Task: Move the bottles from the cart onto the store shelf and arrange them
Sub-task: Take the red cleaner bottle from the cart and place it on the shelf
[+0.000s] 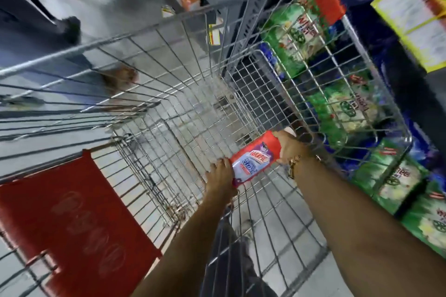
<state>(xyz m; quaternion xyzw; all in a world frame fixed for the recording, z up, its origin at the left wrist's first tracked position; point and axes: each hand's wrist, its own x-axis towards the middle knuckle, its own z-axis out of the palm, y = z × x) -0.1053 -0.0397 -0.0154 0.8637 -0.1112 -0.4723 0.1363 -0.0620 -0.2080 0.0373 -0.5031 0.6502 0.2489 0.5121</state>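
A red bottle (253,159) with a blue and white label lies on its side deep inside the wire shopping cart (154,60). Both my hands reach down into the cart and hold it. My left hand (220,176) grips the bottle's lower end. My right hand (289,149), with a bracelet at the wrist, grips its upper end near the cart's right wall. The rest of the cart's basket holds nothing else that I can see.
The cart's red child-seat flap (72,219) is at the lower left. Store shelving on the right carries green detergent packs (299,36) and a yellow box (415,14). Another person's feet (118,78) stand beyond the cart's left side.
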